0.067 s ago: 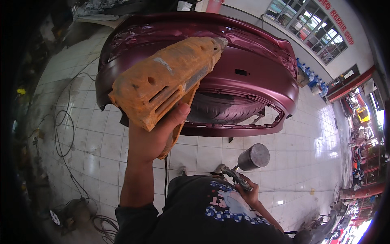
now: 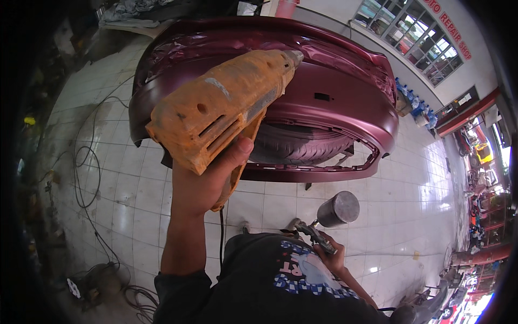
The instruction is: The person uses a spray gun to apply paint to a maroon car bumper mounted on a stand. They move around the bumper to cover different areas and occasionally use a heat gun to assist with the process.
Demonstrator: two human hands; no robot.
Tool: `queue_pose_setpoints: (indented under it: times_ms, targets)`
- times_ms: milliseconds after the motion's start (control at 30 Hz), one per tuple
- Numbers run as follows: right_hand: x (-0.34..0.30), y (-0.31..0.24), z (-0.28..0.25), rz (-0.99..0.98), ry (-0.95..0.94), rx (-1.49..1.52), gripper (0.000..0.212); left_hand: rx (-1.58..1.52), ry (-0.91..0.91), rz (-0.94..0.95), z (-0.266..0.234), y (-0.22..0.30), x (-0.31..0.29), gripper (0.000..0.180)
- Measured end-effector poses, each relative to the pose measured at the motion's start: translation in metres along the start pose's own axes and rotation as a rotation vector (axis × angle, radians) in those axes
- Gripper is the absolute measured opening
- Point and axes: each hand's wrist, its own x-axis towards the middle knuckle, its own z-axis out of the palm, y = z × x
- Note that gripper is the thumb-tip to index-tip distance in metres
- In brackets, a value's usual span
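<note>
My left hand (image 2: 200, 186) is wrapped round the grip of a worn orange heat gun (image 2: 216, 100), its thumb lying along the side. The heat gun is raised, with its metal nozzle pointing away to the upper right, and it hides part of the bumper. Lower down, near my body, my right hand (image 2: 333, 258) grips a spray gun (image 2: 317, 237) with a grey cup (image 2: 340, 209) attached. Ahead of both hands stands a dark maroon car bumper (image 2: 353, 116), apart from the spray gun. A tyre (image 2: 302, 144) shows through the bumper's lower opening.
A black cord (image 2: 222, 237) hangs below the heat gun. Cables (image 2: 81, 183) trail over the tiled floor (image 2: 410, 210) at left, leading to a dark machine (image 2: 94, 289). Blue-topped bottles (image 2: 418, 105) line the wall at right. Motorcycles (image 2: 477, 183) stand farther right.
</note>
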Motion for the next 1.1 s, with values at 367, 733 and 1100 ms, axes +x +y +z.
queue_pose_setpoints:
  times_ms: [367,733,1100]
  targets:
    - [0.013,0.008,0.006,-0.075,0.022,0.08,0.045,0.012,0.068,-0.01,-0.011,-0.001,0.0,0.031]
    - [0.017,0.017,0.008,-0.079,0.011,0.119,0.042,-0.05,0.078,0.021,-0.017,0.0,0.005,0.031]
    - [0.02,-0.001,0.008,-0.143,0.008,0.045,0.042,0.017,0.193,0.05,-0.03,-0.004,0.008,0.032]
